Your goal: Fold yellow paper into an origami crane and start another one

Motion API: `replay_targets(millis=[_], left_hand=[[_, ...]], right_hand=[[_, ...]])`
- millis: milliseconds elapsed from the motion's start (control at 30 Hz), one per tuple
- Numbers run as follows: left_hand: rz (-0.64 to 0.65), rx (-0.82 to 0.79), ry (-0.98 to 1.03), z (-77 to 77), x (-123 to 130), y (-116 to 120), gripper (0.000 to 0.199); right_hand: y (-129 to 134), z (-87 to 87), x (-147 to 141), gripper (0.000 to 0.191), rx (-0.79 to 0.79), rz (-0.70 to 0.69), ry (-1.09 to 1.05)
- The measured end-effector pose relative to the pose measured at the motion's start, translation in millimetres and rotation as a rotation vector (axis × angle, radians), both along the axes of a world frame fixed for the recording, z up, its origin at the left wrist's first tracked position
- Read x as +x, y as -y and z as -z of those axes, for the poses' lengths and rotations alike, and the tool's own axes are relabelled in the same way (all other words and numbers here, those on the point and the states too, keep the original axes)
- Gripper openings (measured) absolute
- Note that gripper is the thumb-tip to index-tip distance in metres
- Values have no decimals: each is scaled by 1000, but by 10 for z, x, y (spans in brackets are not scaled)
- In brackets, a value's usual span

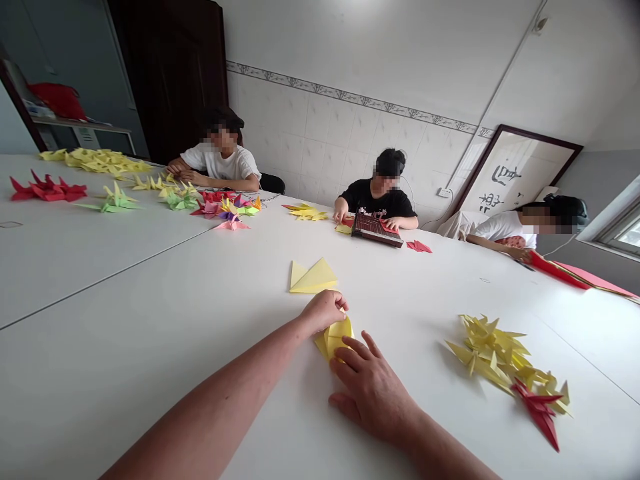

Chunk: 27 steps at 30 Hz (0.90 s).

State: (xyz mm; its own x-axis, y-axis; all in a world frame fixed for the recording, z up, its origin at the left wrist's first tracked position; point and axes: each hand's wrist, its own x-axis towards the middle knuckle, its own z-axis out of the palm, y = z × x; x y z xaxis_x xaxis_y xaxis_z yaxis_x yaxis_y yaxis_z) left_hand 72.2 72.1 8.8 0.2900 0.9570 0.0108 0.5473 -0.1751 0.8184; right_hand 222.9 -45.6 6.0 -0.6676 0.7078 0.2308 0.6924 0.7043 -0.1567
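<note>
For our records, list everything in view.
yellow folded paper: one, yellow, under both hands
folded paper triangle: one, yellow, ahead of the hands
paper crane heap: one, yellow, at right
red paper crane: one, red, on that heap's end
mixed crane piles: several, red, yellow and green, far left
seated people: three, black or white shirts, across the table
left hand: one, bare, gripping the paper's far end
right hand: one, bare, spread on the paper

Your table (125,373) carries origami cranes (500,360) to your right, folded paper (313,277) ahead, and further cranes (47,188) at far left.
</note>
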Motion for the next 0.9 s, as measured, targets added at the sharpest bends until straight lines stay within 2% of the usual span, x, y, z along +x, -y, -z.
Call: replay_targets(millis=[233, 467, 633, 767, 900], left_hand=[[51, -57, -34, -37, -40, 33, 39], [25, -73, -53, -77, -47, 66, 39], [79, -75, -97, -127, -88, 85, 47], [111, -90, -162, -112, -91, 74, 61], [111, -112, -210, -90, -69, 74, 65]], right_hand=[[13, 15, 16, 27, 29, 34, 22], [22, 163, 36, 36, 13, 178, -1], [4, 168, 34, 35, 5, 155, -17], [5, 160, 39, 34, 16, 125, -55], [14, 181, 41, 32, -6, 125, -115]])
